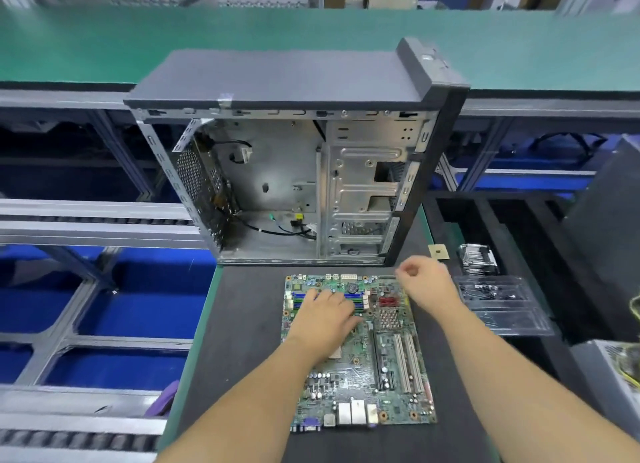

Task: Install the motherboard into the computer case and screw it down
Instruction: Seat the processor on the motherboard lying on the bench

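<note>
on dark bench mat (249, 324), left hand (327, 315) lay flat, fingers spread, on green rectangular motherboard (360, 376); right hand (424, 282) loosely curled, empty, at one o'clock; open grey metal computer case (298, 182) at twelve.

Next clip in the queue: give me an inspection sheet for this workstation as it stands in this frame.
Surface: dark mat on a green-edged bench.
Job's things: motherboard flat on the mat, not yet installed; computer case upright behind it, side open, bay bare.
Clutter: clear plastic tray with small dark parts, likely screws; heatsink; small tan chip.
Grippers: left hand rests flat on the motherboard's memory slots; right hand loosely curled above the board's far right corner, holding nothing visible.
Cables: loose black leads inside the case.
Surroundings: green conveyor belt, roller tracks, blue bins at left.
</note>
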Tool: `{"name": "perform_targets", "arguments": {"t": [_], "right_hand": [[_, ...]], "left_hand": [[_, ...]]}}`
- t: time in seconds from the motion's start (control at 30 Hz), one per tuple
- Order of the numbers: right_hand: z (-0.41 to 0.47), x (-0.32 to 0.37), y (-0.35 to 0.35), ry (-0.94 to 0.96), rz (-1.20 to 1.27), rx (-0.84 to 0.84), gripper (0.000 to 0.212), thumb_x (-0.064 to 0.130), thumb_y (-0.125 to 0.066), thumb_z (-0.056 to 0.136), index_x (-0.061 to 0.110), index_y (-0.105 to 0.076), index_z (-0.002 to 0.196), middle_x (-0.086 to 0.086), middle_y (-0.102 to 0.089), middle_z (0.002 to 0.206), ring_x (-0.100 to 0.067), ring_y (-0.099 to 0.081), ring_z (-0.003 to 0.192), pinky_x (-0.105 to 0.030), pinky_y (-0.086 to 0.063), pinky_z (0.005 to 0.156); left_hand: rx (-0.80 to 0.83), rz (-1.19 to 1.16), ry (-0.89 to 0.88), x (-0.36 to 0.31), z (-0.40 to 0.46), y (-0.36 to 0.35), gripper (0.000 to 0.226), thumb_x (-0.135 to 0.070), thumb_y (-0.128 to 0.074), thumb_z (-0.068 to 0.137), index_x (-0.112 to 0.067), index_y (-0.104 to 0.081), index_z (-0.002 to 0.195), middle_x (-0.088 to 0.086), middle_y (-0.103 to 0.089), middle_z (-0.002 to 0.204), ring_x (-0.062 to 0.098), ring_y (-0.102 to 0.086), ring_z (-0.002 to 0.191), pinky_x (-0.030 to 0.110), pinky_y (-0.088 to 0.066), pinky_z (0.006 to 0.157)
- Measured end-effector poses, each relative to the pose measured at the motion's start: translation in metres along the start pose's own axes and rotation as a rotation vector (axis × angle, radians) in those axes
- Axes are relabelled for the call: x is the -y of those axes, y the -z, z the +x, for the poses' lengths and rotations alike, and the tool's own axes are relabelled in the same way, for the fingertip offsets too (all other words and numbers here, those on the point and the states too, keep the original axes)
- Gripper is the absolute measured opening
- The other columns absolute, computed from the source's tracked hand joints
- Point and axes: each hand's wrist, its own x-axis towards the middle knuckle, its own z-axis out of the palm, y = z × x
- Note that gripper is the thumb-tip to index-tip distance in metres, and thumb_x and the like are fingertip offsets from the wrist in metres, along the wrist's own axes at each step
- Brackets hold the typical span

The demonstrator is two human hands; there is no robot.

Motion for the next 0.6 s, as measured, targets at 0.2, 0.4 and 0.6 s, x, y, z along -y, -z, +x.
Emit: {"name": "perform_targets", "arguments": {"t": [0.2,0.4,0.6], "right_hand": [[0.064,-0.031,0.021,0.078,-0.753,-0.023,0.052,0.01,-0.057,0.092,0.02,-0.045,0.142,-0.008,-0.052,0.132,-0.033,-0.047,0.122,-0.045,-0.045,0.093],[0.094,-0.043,0.017,0.138,-0.937,0.111,0.068,0.011,-0.051,0.097,0.027,-0.024,0.157,-0.006,-0.044,0.146,-0.031,-0.037,0.135,-0.048,-0.039,0.103],[0.096,-0.041,0.024,0.106,-0.927,0.074,0.059,0.009,-0.046,0.099,0.023,-0.03,0.153,-0.009,-0.05,0.138,-0.031,-0.046,0.129,-0.045,-0.041,0.099]], "left_hand": [[0.052,-0.024,0.05,0.009,0.008,-0.006,0.047,-0.055,-0.027,0.1,-0.021,-0.06,0.096,-0.005,-0.06,0.096,0.016,-0.049,0.094,0.036,-0.037,0.097],[-0.024,-0.017,0.109,0.011,0.001,-0.011,0.044,-0.06,-0.021,0.092,-0.026,-0.047,0.083,-0.009,-0.046,0.082,0.013,-0.038,0.082,0.031,-0.034,0.09],[-0.241,0.052,0.148,0.002,-0.008,-0.018,0.042,-0.056,-0.039,0.09,-0.023,-0.064,0.086,-0.008,-0.055,0.08,0.017,-0.052,0.077,0.034,-0.045,0.078]]}}
